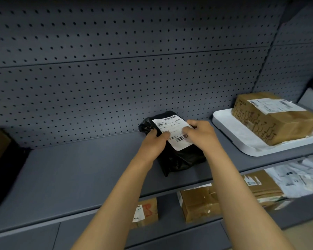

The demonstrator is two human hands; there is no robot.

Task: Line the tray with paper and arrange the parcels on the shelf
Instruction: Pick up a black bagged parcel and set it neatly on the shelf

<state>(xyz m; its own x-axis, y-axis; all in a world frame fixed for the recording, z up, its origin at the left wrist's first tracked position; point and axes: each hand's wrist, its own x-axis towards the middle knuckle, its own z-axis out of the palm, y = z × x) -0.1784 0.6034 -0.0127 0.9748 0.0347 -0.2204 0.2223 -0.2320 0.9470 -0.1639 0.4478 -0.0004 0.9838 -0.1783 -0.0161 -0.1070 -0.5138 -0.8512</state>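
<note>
2 bare hands on a soft black plastic parcel bag [177, 156] lying on the grey metal shelf board [76, 170].

Left hand [154, 141] curled over the bag's left edge, thumb pressed on the white printed shipping label [173, 130]. Right hand [200, 131] gripping the bag's right edge, fingers bent onto the same label, so both hands closed on the bag from either side. Bag flat on the shelf, far end close to the grey perforated back panel [116, 73] beyond the hands. To the right of the right hand, apart from the bag, a white rounded tray [224, 123] lined with white paper [246, 136], carrying 1 brown taped cardboard box [273, 121]. Below the forearms, on the lower shelf, more brown cardboard boxes [199, 202].
</note>
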